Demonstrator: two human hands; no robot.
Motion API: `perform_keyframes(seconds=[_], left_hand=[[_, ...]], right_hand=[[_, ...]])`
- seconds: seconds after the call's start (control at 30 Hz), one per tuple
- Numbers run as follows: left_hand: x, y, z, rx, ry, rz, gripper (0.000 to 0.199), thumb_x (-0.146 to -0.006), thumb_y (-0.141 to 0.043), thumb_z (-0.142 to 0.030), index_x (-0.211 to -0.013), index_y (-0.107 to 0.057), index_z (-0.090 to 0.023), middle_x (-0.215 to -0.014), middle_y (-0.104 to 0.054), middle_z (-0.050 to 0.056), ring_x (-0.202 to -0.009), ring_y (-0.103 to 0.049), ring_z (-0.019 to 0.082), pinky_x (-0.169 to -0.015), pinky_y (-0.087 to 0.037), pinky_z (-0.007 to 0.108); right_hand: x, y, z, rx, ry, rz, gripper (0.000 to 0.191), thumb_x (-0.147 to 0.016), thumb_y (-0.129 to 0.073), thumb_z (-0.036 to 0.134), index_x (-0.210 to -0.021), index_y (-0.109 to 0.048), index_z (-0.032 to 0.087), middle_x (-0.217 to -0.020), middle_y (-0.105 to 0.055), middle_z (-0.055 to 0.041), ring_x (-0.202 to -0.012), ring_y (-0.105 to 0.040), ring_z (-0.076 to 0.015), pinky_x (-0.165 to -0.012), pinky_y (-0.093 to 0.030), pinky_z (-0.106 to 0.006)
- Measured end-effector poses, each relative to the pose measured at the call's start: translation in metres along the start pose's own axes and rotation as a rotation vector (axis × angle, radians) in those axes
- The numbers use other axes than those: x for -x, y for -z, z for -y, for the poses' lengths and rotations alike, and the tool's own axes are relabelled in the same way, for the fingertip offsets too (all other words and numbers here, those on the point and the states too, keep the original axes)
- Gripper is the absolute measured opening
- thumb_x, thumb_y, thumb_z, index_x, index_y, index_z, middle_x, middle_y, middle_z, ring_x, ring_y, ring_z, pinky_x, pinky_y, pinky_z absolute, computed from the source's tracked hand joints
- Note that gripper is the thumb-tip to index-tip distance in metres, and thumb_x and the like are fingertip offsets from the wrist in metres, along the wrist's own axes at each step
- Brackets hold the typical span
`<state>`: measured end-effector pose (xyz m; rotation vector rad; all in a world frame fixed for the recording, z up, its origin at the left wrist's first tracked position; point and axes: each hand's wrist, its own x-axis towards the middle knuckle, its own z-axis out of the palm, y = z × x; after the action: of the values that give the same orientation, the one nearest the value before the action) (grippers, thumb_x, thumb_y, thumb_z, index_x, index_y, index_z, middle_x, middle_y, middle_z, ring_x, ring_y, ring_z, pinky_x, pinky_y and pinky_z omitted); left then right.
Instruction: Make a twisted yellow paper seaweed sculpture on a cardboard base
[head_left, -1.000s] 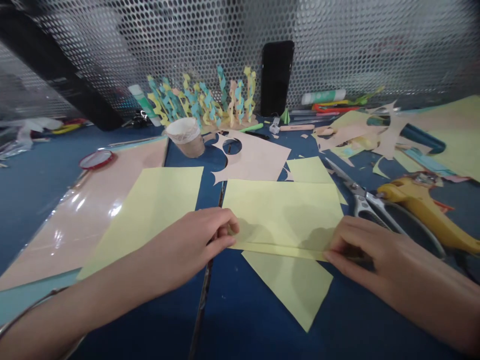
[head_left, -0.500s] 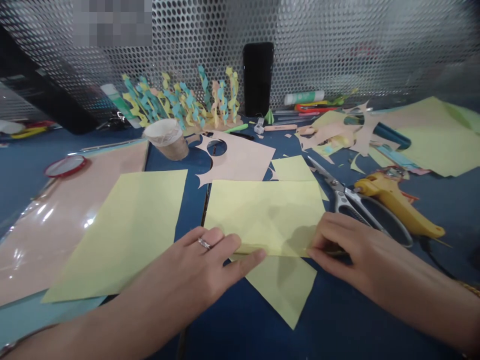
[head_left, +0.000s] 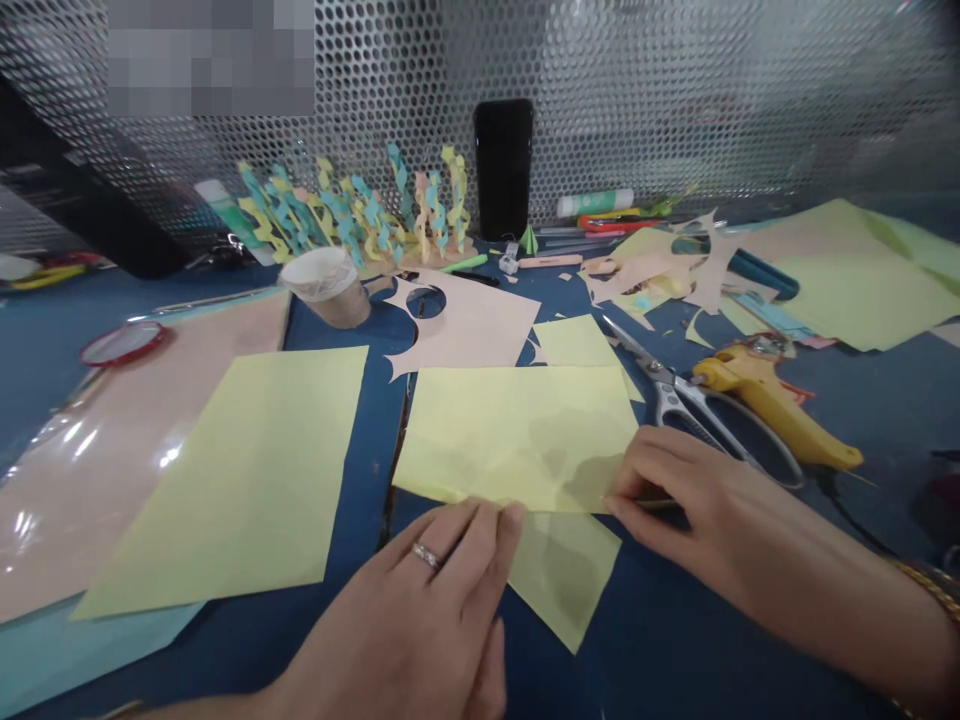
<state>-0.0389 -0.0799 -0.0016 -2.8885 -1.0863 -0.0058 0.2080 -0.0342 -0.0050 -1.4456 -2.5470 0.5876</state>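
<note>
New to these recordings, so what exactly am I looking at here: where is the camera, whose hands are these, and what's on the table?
No machine is involved. A person wears one camera on their head, so this view looks forward and down at their own two bare hands. The left hand, which wears a ring, rests its fingertips at the near edge of a pale yellow paper sheet. The right hand pinches that sheet's lower right corner. Beneath it lies a second yellow paper piece. All this is on a dark blue tabletop. Nearby are steel scissors, a yellow glue gun, a pink paper cut-out with a round hole, and an upright black phone before a perforated metal screen.
</note>
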Motion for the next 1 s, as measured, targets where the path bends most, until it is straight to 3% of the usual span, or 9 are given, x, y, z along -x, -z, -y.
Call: perform_keyframes(seconds=[0.17,0.3,0.4,0.63,1.0], left_hand=[[0.002,-0.007,-0.006,-0.06,0.032,-0.08,0.047,-0.087,-0.039,-0.027,-0.129,-0.05,-0.009,-0.124,-0.061,0.01,-0.111,-0.054,0.024,-0.099,-0.04,0.037],[0.003,-0.009,-0.007,-0.033,0.027,-0.05,0.049,-0.085,-0.04,-0.028,-0.129,-0.052,-0.01,-0.125,-0.06,0.011,-0.112,-0.054,0.024,-0.097,-0.042,0.036],[0.003,-0.01,-0.008,-0.01,0.073,-0.045,0.046,-0.083,-0.043,-0.029,-0.125,-0.056,-0.012,-0.124,-0.061,0.009,-0.113,-0.053,0.024,-0.099,-0.042,0.035],[0.002,-0.01,-0.005,0.0,0.029,-0.045,0.05,-0.085,-0.04,-0.026,-0.131,-0.048,-0.009,-0.123,-0.061,0.012,-0.11,-0.055,0.025,-0.094,-0.048,0.036],[-0.001,-0.007,-0.004,0.01,0.079,-0.014,0.05,-0.084,-0.04,-0.025,-0.133,-0.048,-0.017,-0.12,-0.064,0.008,-0.108,-0.057,0.024,-0.089,-0.052,0.036]], right_hand=[[0.005,0.001,0.002,0.111,0.057,-0.082,0.018,-0.09,-0.048,0.026,-0.074,-0.052,0.02,-0.08,-0.056,-0.0036,-0.074,-0.055,-0.0185,-0.063,-0.045,-0.033],[0.016,-0.001,0.019,0.32,0.317,-0.308,0.028,-0.092,-0.035,0.016,-0.099,-0.062,0.018,-0.094,-0.066,-0.0088,-0.086,-0.059,-0.0235,-0.072,-0.049,-0.038],[0.021,-0.012,0.038,0.411,0.489,-0.419,0.038,-0.09,-0.031,0.006,-0.103,-0.065,0.016,-0.098,-0.071,-0.0049,-0.091,-0.063,-0.0187,-0.076,-0.051,-0.03],[0.014,-0.04,0.052,0.471,0.367,-0.401,0.047,-0.096,-0.021,0.016,-0.106,-0.066,0.008,-0.104,-0.07,-0.0093,-0.097,-0.063,-0.0208,-0.077,-0.053,-0.031],[0.017,-0.038,0.05,0.446,0.33,-0.343,0.045,-0.096,-0.023,0.018,-0.106,-0.066,0.009,-0.101,-0.07,-0.0092,-0.096,-0.062,-0.0211,-0.079,-0.053,-0.031]])
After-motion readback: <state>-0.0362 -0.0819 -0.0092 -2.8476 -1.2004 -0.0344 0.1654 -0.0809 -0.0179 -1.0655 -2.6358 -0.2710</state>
